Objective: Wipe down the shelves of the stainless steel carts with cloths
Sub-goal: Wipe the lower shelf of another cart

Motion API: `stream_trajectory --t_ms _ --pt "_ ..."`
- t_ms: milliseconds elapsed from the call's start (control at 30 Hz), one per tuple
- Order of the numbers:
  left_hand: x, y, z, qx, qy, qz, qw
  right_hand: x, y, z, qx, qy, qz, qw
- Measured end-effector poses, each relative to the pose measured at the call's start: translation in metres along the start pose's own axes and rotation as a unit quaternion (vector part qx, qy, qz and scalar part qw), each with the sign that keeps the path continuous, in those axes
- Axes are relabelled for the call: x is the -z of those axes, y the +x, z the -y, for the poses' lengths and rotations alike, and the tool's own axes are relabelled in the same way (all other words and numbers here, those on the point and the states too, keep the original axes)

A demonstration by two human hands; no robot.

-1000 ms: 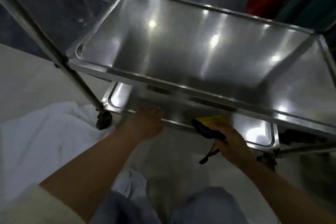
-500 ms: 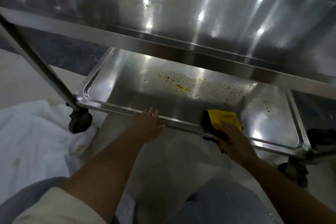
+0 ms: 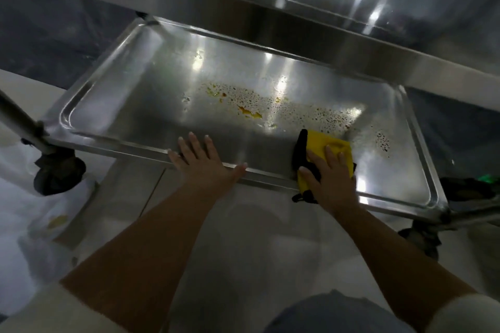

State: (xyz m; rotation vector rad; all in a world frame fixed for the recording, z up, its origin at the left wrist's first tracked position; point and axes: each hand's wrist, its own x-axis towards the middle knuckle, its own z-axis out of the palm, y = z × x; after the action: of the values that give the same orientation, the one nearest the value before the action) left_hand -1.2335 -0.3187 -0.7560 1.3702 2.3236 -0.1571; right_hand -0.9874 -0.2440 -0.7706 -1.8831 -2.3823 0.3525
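Note:
The stainless steel cart's lower shelf [image 3: 130,94] lies below me, with yellow and dark spatter stains [image 3: 251,111] across its middle. My right hand [image 3: 328,178] presses a yellow cloth with a black edge [image 3: 322,143] flat onto the shelf near its front rim, fingers spread over it. My left hand [image 3: 203,159] rests flat on the front rim, fingers straight and reaching onto the shelf. The shelf above [image 3: 351,3] overhangs the back of the lower one.
A cart leg [image 3: 19,121] and black caster [image 3: 58,170] stand at the left, another caster [image 3: 422,235] at the right. White sheeting [image 3: 24,224] with a yellow smear lies on the floor at left. My knee [image 3: 332,313] shows at the bottom.
The view dropped from the upper shelf to the lower one. My right hand carried the cloth over the front rim onto the shelf and flattened on it; my left hand slid further onto the rim.

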Motion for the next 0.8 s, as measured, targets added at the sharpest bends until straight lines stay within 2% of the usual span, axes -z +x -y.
stream_trajectory --t_ms 133,267,333,533,667,733,800 --pt "0.001 0.005 0.0 0.01 0.007 0.004 1.0 -0.01 0.006 0.01 -0.016 -0.048 -0.017 0.999" --pt "0.008 0.014 -0.009 0.054 0.039 0.015 0.998 -0.009 -0.019 -0.001 0.103 -0.025 -0.026 0.994" --pt "0.009 0.017 -0.017 0.077 0.041 0.023 0.996 -0.001 -0.024 -0.026 0.119 -0.028 -0.011 0.992" --pt "0.009 0.029 -0.038 0.119 0.019 0.045 0.992 0.028 -0.025 -0.143 -0.076 -0.065 -0.024 0.995" --pt "0.009 0.027 -0.056 0.116 -0.008 0.035 0.993 0.025 -0.014 -0.133 -0.16 -0.046 -0.028 0.986" --pt "0.011 0.027 -0.068 0.115 -0.024 0.033 0.993 0.018 -0.01 -0.107 -0.144 -0.052 -0.042 0.987" --pt "0.012 0.025 -0.081 0.113 -0.036 0.034 0.992 0.01 -0.009 -0.077 -0.073 -0.071 -0.055 0.993"
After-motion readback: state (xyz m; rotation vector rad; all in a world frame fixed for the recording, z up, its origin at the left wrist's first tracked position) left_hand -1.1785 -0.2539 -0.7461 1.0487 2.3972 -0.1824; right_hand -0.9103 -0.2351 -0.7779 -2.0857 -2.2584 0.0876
